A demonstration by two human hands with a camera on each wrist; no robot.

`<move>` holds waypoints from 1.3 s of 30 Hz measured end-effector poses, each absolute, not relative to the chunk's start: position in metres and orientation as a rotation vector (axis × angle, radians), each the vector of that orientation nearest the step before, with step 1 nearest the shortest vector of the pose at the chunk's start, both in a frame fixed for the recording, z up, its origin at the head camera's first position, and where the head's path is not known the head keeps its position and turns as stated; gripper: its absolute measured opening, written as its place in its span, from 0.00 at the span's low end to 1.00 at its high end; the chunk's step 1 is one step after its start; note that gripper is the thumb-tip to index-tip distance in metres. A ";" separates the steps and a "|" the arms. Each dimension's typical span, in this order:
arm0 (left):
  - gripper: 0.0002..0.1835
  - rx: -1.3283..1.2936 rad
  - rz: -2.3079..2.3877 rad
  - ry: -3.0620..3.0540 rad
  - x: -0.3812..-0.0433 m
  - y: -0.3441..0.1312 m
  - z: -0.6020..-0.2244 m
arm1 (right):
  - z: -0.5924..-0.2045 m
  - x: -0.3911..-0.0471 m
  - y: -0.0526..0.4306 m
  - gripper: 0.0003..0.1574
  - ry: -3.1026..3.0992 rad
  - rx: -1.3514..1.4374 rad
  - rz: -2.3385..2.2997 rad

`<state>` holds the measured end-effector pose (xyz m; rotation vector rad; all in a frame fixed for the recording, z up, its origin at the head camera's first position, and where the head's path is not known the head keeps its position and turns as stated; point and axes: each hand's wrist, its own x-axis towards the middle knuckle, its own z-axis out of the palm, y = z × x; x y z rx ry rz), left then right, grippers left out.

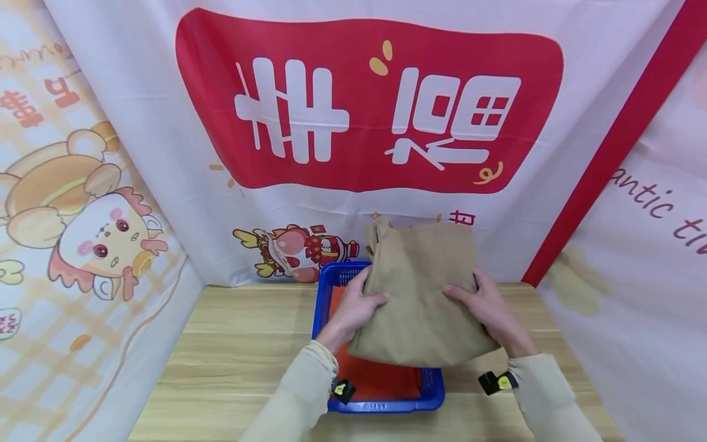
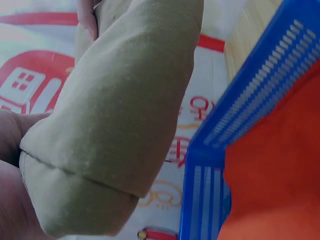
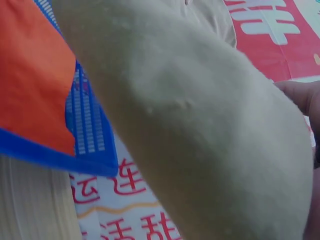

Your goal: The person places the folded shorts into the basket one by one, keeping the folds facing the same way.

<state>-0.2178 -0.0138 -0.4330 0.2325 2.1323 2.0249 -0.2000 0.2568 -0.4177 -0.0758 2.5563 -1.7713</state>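
A folded khaki cloth (image 1: 422,294), with a seam along one end in the left wrist view, is held up over a blue plastic basket (image 1: 433,393). My left hand (image 1: 356,307) grips its left side, thumb on the near face and fingers behind. On the opposite side my right hand (image 1: 488,304) holds it the same way. Beneath it, a flat orange cloth (image 1: 381,380) lies in the basket, partly hidden by the khaki one. What kind of garment the khaki cloth is, I cannot tell.
The basket stands on a light wooden table (image 1: 248,344). Printed fabric hangs behind the table, with a red panel (image 1: 364,104) of white characters. More printed fabric closes the left side (image 1: 105,202) and the right side (image 1: 635,264).
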 end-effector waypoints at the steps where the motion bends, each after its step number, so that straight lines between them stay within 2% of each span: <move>1: 0.37 0.229 2.024 2.154 -0.219 -0.018 -0.433 | -0.418 -0.203 0.254 0.39 2.539 -0.093 -1.789; 11: 0.38 0.166 2.041 2.235 -0.236 -0.055 -0.443 | -0.427 -0.227 0.219 0.39 2.416 -0.225 -1.929; 23: 0.38 0.079 2.070 2.142 -0.254 -0.079 -0.476 | -0.456 -0.251 0.196 0.46 2.308 -0.156 -1.948; 31: 0.41 0.001 1.977 2.158 -0.257 -0.081 -0.502 | -0.482 -0.252 0.194 0.50 2.280 -0.082 -1.896; 39: 0.42 -0.048 1.894 2.167 -0.249 -0.081 -0.515 | -0.499 -0.241 0.196 0.47 2.337 -0.071 -1.783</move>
